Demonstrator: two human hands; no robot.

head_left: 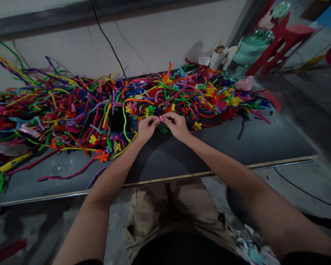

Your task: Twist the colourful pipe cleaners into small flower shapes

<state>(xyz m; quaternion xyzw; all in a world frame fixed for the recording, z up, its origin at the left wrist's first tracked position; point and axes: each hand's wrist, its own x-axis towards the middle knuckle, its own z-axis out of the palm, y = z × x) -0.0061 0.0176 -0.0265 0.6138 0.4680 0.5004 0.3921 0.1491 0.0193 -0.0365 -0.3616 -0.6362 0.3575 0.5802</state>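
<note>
My left hand and my right hand meet over the dark table, fingertips pinched together on a small pink pipe-cleaner piece. A green pipe-cleaner bit lies just under the hands. Behind them spreads a big heap of coloured pipe cleaners, with small twisted flower shapes such as a yellow one and an orange one at its near edge.
A black cable runs down the white wall into the heap. A paper cup, a green plastic figure and a red plastic chair stand at the far right. A loose purple-red strand lies near the table's front edge.
</note>
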